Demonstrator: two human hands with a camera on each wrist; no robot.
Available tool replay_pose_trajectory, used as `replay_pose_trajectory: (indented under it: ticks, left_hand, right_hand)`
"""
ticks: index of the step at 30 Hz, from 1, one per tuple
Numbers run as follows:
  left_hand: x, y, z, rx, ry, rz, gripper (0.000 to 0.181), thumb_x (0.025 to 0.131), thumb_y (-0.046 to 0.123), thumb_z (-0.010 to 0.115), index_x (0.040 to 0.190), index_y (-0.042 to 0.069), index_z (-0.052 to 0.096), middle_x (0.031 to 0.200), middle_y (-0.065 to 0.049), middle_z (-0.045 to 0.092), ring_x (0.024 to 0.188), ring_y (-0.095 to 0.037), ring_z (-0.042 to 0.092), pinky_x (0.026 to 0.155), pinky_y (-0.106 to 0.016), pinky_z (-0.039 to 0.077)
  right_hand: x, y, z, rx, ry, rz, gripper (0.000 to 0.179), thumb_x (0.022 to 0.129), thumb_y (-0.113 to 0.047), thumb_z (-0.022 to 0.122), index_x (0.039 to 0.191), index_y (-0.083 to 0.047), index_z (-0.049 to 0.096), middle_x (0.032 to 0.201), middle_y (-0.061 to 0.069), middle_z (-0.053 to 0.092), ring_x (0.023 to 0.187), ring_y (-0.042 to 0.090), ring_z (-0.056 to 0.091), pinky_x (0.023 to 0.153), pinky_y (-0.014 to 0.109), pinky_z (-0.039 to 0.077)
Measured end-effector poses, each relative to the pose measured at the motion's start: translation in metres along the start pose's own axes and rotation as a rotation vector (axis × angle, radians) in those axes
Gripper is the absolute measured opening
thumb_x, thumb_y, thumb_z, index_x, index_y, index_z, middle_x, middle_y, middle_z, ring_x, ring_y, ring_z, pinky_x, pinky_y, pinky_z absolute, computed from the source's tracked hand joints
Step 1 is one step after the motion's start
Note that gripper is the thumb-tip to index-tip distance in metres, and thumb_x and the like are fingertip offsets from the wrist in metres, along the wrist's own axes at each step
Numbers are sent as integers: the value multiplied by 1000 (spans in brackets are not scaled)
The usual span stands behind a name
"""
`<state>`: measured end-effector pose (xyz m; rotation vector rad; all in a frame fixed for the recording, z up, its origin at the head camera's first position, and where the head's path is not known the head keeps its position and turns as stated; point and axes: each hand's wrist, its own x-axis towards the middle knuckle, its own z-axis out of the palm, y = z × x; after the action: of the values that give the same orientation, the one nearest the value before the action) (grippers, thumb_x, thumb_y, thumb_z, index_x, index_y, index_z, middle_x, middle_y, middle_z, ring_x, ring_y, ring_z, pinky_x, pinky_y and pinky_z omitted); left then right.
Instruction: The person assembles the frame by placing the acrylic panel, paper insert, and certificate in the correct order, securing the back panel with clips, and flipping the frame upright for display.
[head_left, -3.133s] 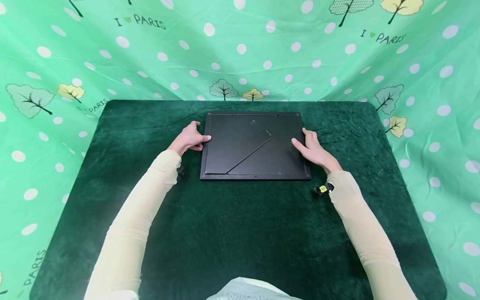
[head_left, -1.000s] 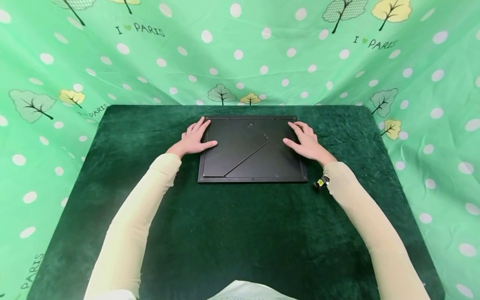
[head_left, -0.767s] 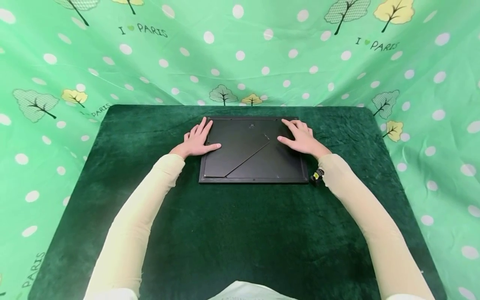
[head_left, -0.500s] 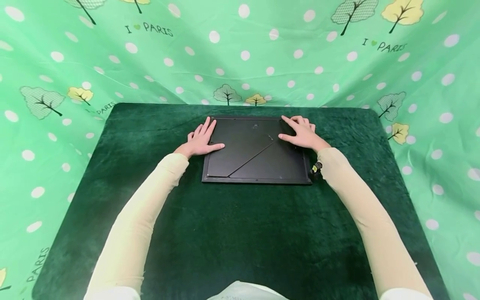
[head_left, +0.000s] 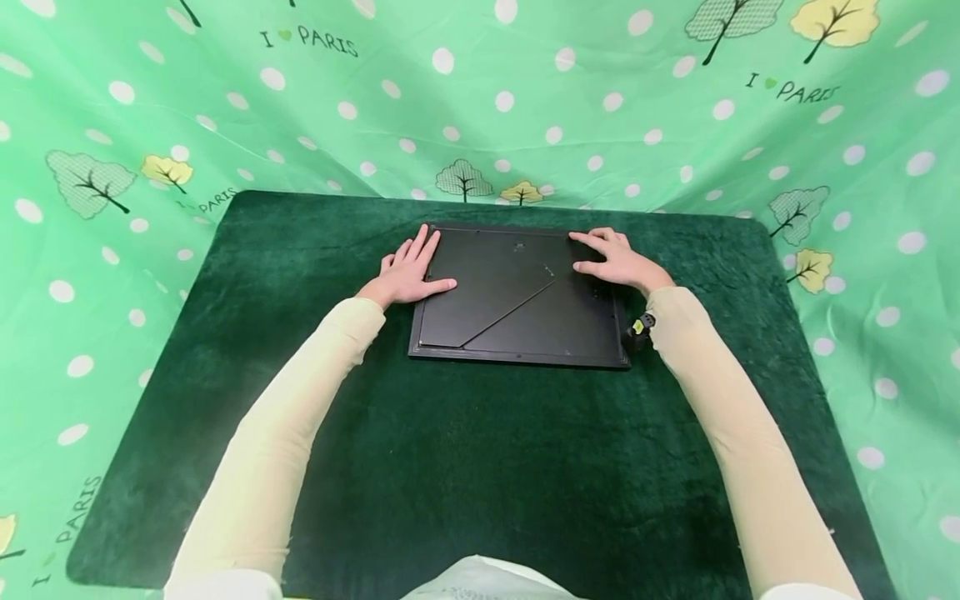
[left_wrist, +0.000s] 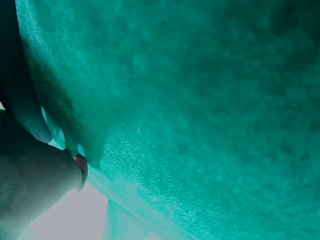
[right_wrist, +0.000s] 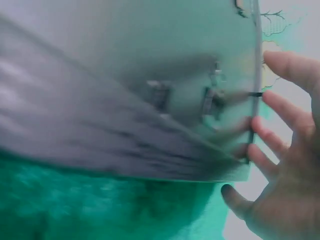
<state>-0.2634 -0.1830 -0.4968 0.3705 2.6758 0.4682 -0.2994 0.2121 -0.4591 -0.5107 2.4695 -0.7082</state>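
Observation:
A black picture frame (head_left: pixel 517 308) lies on the table, its back panel facing up. A diagonal seam crosses the panel, marking a fold-out stand. My left hand (head_left: pixel 405 273) rests over the frame's upper left edge, fingers spread and straight, thumb reaching onto the panel. In the left wrist view a fingertip (left_wrist: pixel 80 170) shows at the lower left. Over the upper right part is my right hand (head_left: pixel 618 260), index finger and thumb stretched onto the back. In the right wrist view the fingers (right_wrist: pixel 282 107) extend toward the frame's edge, near small metal fittings (right_wrist: pixel 212 102).
Dark green plush cloth (head_left: pixel 487 467) covers the table around the frame. Behind and beside it hangs a light green curtain (head_left: pixel 525 108) with white dots and printed trees. A small wrist camera (head_left: pixel 641 325) sits on the right wrist, close to the frame's right edge.
Both hands have let go of the frame's side edges and moved up onto its back near the upper corners. Lately the right hand has shifted slightly; the frame stays about in place.

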Motion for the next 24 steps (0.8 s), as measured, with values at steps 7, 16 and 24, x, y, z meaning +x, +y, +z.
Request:
replay_pose_trajectory:
  ticks: [7,16,24]
  left_hand:
    - [-3,4,-4,5,-15,-14,99,88,72,42,153,24,-14,156,2,-27,145,-34,-6,107,-60,8]
    - [-3,5,-6,21,17,-30,99,87,74,41,153,27,-15,156,3,-26,145,-33,-5,106,-59,11]
    - [-1,4,-1,1,15,-16,99,87,74,41,153,26,-15,156,3,-27,145,-33,-7,106,-60,9]
  right_hand:
    - [0,-8,-8,-77,-67,21,65,100,-39,48,155,-16,22,152,21,12,138,43,6,103,62,19]
    - [6,-15,-10,-186,-63,17,64,101,-39,48,154,-12,25,149,22,17,135,45,12,102,59,22]
    - [7,-25,-10,-250,-80,58,60,102,-39,44,153,-10,27,147,25,20,133,44,19,102,58,25]
